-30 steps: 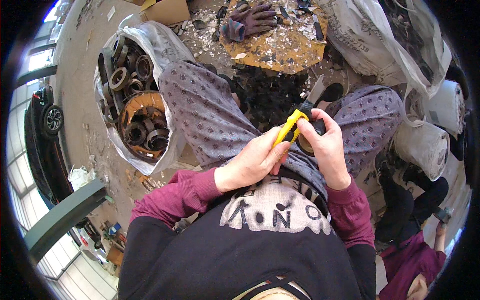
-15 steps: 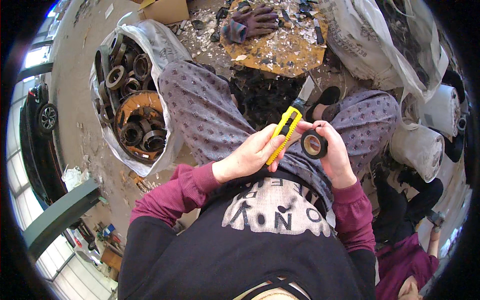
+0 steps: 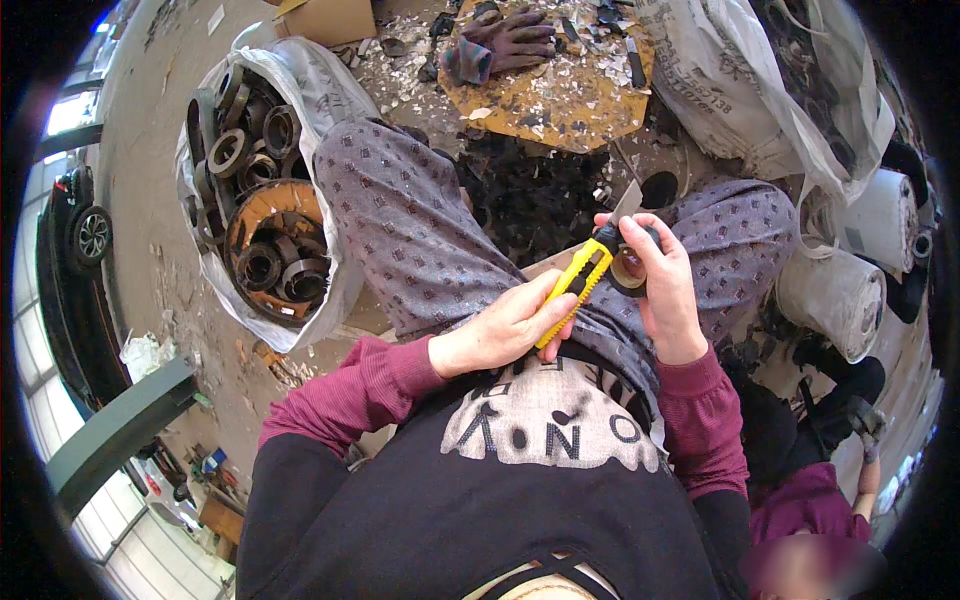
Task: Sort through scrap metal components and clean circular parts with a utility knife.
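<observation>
A yellow utility knife (image 3: 578, 285) lies in my left hand (image 3: 495, 325), its handle gripped between thumb and fingers. Its blade (image 3: 627, 203) is out and points up and to the right. My right hand (image 3: 668, 285) is closed around a roll of black tape (image 3: 627, 288), which is tilted and partly covered by the fingers. The thumb and fingertips of that hand are at the blade, just above the knife's black tip. Both hands are above my lap, close together.
To the left stands a white sack (image 3: 345, 300) filled with metal rings (image 3: 230, 153). Ahead, a work glove (image 3: 508, 45) rests on a littered yellowish board (image 3: 555, 125). A large white sack (image 3: 700, 90) and wrapped rolls (image 3: 832, 298) stand right. A co-worker (image 3: 815, 505) sits at lower right.
The knife's blade end has swung lower, toward my right hand, whose fingers now meet the blade. The tape roll has turned and is more hidden behind the fingers.
</observation>
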{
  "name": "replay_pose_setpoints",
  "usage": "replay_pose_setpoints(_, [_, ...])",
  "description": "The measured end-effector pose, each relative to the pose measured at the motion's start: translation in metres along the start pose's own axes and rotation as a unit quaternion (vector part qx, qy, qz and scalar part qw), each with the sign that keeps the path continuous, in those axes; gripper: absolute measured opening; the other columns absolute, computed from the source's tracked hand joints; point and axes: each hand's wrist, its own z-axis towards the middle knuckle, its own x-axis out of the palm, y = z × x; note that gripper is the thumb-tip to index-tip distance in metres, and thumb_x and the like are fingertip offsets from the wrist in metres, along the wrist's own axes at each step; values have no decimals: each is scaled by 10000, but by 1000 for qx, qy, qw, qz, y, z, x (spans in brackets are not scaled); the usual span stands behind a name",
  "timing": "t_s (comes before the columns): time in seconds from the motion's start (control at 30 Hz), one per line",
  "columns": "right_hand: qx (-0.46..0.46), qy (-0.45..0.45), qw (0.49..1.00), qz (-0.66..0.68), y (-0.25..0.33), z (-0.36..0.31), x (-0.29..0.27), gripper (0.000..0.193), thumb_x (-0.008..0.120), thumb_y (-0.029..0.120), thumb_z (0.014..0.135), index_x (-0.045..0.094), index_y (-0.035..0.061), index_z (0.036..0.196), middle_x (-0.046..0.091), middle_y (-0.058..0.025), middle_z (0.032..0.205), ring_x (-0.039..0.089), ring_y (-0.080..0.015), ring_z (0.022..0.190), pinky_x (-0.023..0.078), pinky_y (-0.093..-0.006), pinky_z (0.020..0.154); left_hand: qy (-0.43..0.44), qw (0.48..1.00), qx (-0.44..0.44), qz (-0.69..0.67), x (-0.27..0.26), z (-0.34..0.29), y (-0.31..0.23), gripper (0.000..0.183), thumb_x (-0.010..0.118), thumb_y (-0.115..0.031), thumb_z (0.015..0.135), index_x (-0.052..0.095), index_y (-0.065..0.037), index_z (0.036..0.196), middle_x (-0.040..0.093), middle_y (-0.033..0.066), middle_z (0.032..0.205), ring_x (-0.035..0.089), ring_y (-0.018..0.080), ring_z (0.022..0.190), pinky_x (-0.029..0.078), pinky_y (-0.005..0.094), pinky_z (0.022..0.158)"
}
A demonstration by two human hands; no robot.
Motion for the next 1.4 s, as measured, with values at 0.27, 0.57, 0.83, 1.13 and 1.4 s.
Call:
replay_pose_setpoints(0.27, [-18, -16, 998, -50, -9, 1, -9, 71, 627, 133, 895, 592, 94, 942, 682, -90, 987, 631, -94, 846, 483, -206, 722, 6, 1000, 10, -4, 4, -1, 5, 203, 387, -252, 1014, 430, -54, 1015, 517, 22, 762, 536, 83, 553, 450, 236, 514])
replay_pose_setpoints(0.57, [122, 64, 984, 117, -3, -4, -28, 309, 436, 178, 881, 419, -25, 1113, 625, -221, 1118, 590, -261, 1088, 451, -338, 947, -31, 999, 15, -35, -10, 1, 9, 258, 359, -302, 1018, 415, -63, 1096, 527, 34, 791, 538, 101, 573, 462, 229, 535])
replay_pose_setpoints(0.83, [-67, 57, 956, -279, -13, -9, -14, 297, 611, 49, 881, 567, -25, 1165, 601, -86, 1192, 560, -133, 1075, 422, -272, 951, -104, 991, 43, -78, -29, 15, 17, 302, 422, -322, 1000, 455, -52, 1130, 606, 71, 896, 612, 133, 674, 500, 244, 627])
replay_pose_setpoints(1.13, [-289, 24, 822, -490, -16, -14, 22, 385, 670, 22, 787, 576, 54, 1159, 583, -132, 936, 586, -269, 863, 472, -331, 764, -150, 987, 44, -43, -43, 21, 35, 297, 502, -288, 975, 530, -18, 1095, 600, 37, 900, 607, 104, 703, 492, 235, 634])
replay_pose_setpoints(1.4, [-325, 59, 751, -572, -13, -15, 36, 243, 689, 44, 754, 584, 43, 972, 614, -103, 897, 595, -280, 854, 483, -358, 720, -150, 987, 54, -39, -48, 28, 47, 284, 524, -252, 967, 540, 0, 1097, 592, 18, 863, 579, 76, 645, 485, 221, 582])
